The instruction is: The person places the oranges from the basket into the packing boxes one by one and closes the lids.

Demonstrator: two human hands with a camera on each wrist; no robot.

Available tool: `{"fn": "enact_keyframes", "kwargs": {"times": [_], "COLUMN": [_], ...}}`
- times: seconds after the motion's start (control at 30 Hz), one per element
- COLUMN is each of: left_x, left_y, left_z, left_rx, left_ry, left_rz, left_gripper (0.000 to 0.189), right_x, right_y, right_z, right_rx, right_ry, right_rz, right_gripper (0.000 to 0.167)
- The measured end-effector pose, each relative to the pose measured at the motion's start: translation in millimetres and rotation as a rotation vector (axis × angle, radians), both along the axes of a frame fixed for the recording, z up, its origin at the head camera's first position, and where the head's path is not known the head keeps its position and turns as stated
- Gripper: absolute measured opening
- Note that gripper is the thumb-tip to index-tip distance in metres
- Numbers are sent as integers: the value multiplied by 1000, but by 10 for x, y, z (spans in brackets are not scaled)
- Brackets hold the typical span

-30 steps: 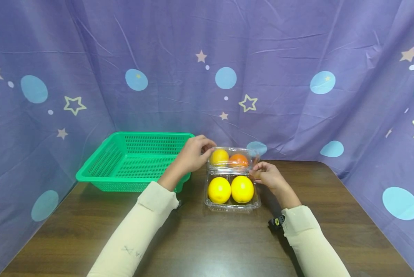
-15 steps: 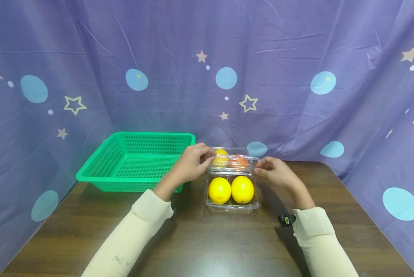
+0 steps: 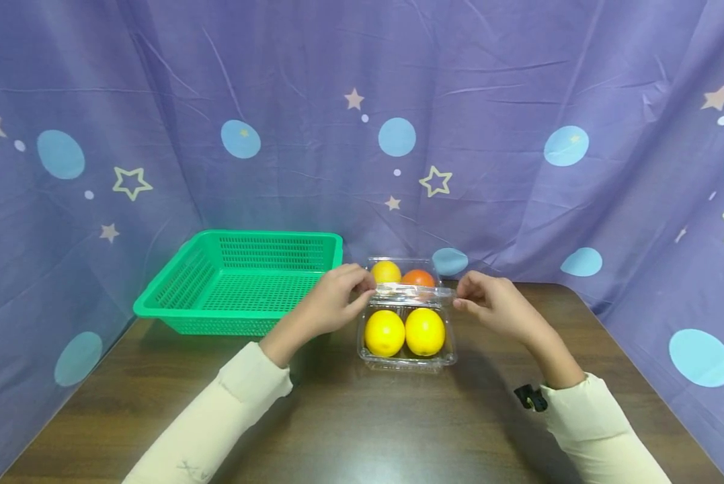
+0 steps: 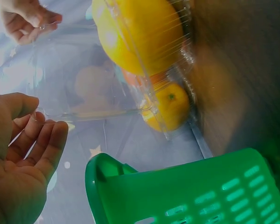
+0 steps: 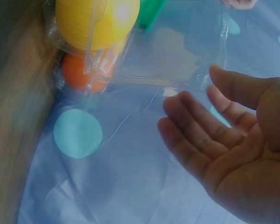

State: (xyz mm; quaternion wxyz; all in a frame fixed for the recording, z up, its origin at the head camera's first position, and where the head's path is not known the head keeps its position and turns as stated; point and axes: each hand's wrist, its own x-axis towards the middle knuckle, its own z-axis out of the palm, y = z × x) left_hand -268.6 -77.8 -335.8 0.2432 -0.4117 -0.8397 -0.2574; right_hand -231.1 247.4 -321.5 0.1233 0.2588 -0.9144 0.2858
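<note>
A clear plastic clamshell box (image 3: 407, 364) sits on the table with its clear lid (image 3: 413, 294) raised, seen almost edge-on from the head. Two large yellow round fruits (image 3: 384, 333) lie in its front half. Behind them, partly seen through plastic, are a smaller yellow-orange fruit (image 3: 386, 271) with a green stem mark and a red-orange fruit (image 3: 418, 277). My left hand (image 3: 336, 298) pinches the lid's left corner between thumb and fingers. At the opposite corner my right hand (image 3: 496, 306) pinches the lid with thumb and forefinger, other fingers spread (image 5: 233, 135).
A green perforated plastic basket (image 3: 238, 313) stands left of the box, just beyond my left forearm. Brown wooden table (image 3: 362, 430) lies under everything. A purple curtain (image 3: 476, 222) with stars and blue dots hangs close behind and along both sides.
Both hands have brought the lid's free edge toward me and lower in the head view, uncovering more of the rear fruits. My right hand has shifted slightly outward. Box and basket stay put.
</note>
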Motion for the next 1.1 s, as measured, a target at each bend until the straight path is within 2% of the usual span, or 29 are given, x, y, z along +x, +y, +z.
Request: {"fn": "enact_keyframes", "kwargs": {"times": [0.2,0.43,0.6,0.77,1.1], "left_x": [40,156,208,245,353], "left_y": [-33,-97,-132,-147,-179], "left_z": [-67,-170,-232,-286,-415], "left_rx": [-27,-79,-126,-166,-264], "left_ry": [24,102,175,212,226], "left_rz": [-21,-97,-145,-189,-190], "left_gripper": [7,9,11,1,9], "right_x": [95,195,269,315,331], "right_y": [-18,-54,-51,-48,-29], "right_z": [-15,-97,-184,-253,-404], "right_rx": [64,185,248,271,269], "right_ry": [95,190,218,225,242], "right_rz": [103,136,167,190,245], "right_gripper": [14,24,25,21,19]}}
